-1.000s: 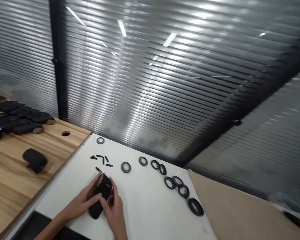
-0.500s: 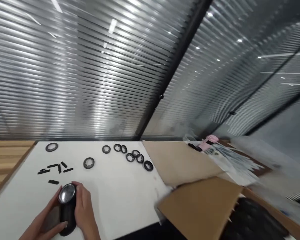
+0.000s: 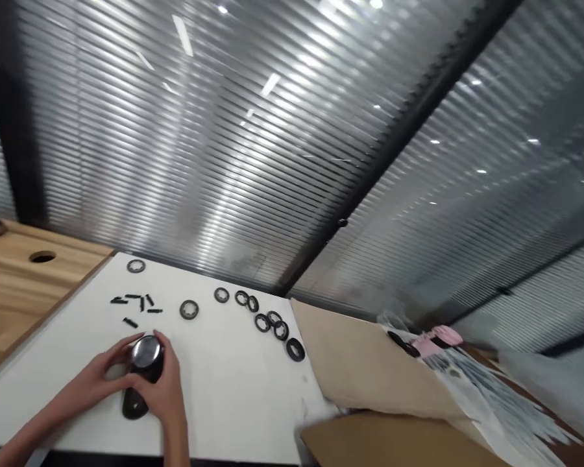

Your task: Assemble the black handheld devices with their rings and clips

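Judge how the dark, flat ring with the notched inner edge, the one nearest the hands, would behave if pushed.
The dark, flat ring would probably slide rather than roll, since it lies flat on the smooth-looking white tabletop. It is likely light, being a thin band around an open centre. Its even, round outline suggests stiffness.

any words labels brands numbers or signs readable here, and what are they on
No readable text anywhere.
Black device in both hands: a tiny light mark low on it, too small to tell if it is lettering.
Pink item at right: any print is too blurred to read.
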{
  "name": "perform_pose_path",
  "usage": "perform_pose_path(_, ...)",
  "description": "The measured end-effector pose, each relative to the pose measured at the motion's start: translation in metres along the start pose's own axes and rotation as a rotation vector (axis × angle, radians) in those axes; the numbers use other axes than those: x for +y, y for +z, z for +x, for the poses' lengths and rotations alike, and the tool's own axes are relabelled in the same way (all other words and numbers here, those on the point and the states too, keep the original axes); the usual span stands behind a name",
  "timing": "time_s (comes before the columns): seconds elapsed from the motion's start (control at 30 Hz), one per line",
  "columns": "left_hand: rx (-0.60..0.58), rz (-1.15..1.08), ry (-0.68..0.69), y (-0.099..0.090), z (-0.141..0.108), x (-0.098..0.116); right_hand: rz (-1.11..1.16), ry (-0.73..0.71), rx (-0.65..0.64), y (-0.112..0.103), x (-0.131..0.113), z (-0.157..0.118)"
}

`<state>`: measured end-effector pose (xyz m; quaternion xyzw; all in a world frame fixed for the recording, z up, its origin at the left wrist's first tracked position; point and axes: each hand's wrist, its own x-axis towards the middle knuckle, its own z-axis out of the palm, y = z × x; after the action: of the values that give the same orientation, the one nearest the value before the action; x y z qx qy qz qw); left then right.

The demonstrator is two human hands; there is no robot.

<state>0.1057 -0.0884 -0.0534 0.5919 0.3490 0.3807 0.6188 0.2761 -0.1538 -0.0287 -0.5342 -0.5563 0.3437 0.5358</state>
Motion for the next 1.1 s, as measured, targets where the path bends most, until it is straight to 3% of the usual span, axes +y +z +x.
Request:
perform_pose_path(0.27,-0.080,-0.123,0.006,0.000,-0.016,0.030,0.039,-0.028,-0.144,0.006,0.002,0.003)
perform_pose_path(0.43,0.064,-0.265,0.062,0.000,-0.012,0.030,-0.068,-0.021,0.010,0.017,-0.005,0.004)
perform_pose_path(0.53,0.141,-0.357,0.067,-0.003,-0.007,0.025,-0.163,0.013,0.031,0.020,-0.010,0.005)
perform_pose_path(0.63,0.072,-0.389,0.048,-0.006,-0.005,0.014,-0.197,0.033,0.043,0.019,-0.009,0.003)
perform_pose_path(0.73,-0.044,-0.358,0.051,-0.005,-0.008,0.004,-0.233,-0.032,0.140,0.016,0.000,-0.001)
perform_pose_path(0.83,0.009,-0.309,0.036,-0.002,-0.012,0.003,-0.236,-0.122,0.184,0.015,0.013,-0.007)
perform_pose_path(0.93,0.093,-0.263,-0.027,-0.006,-0.009,0.009,-0.165,-0.192,0.104,0.011,0.021,-0.009)
perform_pose_path(1.0,0.107,-0.272,-0.072,-0.012,-0.005,0.012,-0.116,-0.159,0.124,0.006,0.022,-0.005)
perform_pose_path(1.1,0.053,-0.335,-0.119,-0.020,-0.001,0.012,-0.089,0.031,0.189,0.002,0.018,0.005)
